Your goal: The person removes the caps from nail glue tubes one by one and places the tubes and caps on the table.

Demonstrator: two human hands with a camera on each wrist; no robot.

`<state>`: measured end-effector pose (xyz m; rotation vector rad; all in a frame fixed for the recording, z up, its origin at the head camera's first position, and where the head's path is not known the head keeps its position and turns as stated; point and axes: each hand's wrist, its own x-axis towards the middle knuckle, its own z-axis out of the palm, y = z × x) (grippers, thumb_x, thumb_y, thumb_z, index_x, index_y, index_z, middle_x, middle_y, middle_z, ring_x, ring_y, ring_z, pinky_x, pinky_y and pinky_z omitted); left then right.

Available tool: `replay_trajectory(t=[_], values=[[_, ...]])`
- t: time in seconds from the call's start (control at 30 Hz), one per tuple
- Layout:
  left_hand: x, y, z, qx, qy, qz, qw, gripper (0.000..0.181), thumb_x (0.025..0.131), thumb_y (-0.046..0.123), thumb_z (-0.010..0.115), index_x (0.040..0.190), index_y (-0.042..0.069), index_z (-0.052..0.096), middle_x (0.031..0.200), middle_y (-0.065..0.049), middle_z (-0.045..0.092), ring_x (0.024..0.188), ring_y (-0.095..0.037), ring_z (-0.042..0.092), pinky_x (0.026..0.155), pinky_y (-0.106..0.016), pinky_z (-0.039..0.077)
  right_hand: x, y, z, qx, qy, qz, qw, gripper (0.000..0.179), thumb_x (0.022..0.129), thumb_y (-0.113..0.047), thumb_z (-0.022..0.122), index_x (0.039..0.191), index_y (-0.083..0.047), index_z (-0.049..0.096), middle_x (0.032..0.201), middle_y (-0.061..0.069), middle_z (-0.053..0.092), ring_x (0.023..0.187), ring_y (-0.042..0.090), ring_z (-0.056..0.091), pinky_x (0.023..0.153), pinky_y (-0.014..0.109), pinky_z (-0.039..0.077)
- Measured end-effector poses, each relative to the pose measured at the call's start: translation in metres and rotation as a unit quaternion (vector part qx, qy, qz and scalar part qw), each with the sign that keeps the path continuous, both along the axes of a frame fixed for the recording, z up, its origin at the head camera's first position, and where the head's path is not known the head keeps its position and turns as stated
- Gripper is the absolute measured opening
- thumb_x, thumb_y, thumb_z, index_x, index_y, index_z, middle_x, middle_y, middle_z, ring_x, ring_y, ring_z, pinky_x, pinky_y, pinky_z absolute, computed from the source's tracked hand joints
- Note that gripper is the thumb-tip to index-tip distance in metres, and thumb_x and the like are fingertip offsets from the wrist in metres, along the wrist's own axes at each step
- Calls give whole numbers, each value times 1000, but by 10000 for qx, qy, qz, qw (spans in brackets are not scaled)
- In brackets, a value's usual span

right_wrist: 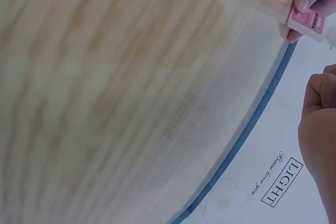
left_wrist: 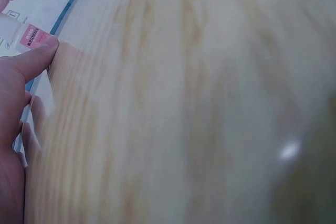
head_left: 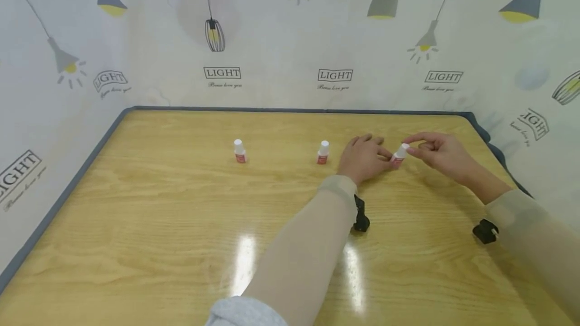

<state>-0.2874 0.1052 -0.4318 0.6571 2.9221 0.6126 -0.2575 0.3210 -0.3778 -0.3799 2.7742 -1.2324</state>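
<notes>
Here, toward the table's [head_left: 158, 205] right edge, the left hand [head_left: 364, 160] pinched a bottle [head_left: 399, 156], the right hand [head_left: 446, 157] its cap [head_left: 404, 148]. Steady support probably helped.

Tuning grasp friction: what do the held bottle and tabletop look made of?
Bottle: probably smooth plastic, by its even white surface; pink label, paper or film, unclear. Tabletop: wood or laminate by its grain, glossy by its bright reflections.

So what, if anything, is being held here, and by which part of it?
The rightmost bottle in the head view: the left hand grips its labelled body, and the right hand pinches its white cap.
</notes>
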Motion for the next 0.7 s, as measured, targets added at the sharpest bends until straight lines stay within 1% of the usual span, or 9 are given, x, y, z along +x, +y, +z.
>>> replay_trajectory(t=[0.2,0.33,0.47,0.7], values=[[-1,1,-3,-47,18,25,10000,39,96,74,61,130,57,70,169,20,42,164,-12,27,138,-34,15,-3,0,-2,200,-131,-310,9992,40,102,-40,74,130,-11,71,57,-10,29,49,7,23,46,35,31],[-1,0,-1,-68,-12,5,10000,38,96,74,61,130,57,70,169,20,41,164,-12,27,138,-34,16,-6,2,-4,296,-275,-428,9983,43,100,-44,74,128,-11,69,58,-10,27,50,7,23,48,35,31],[-1,0,0,-88,-27,16,10000,38,96,74,61,130,58,70,169,20,41,164,-12,27,137,-33,16,-7,2,-4,301,-277,-382,9984,41,102,-42,72,128,-10,68,58,-10,29,49,7,24,47,34,30],[0,0,0,-97,-1,25,9999,39,96,75,60,129,58,70,168,20,42,164,-11,27,137,-33,17,-5,0,-3,166,-307,-150,9993,40,105,-38,69,132,-8,67,57,-9,32,48,6,25,44,34,31]])
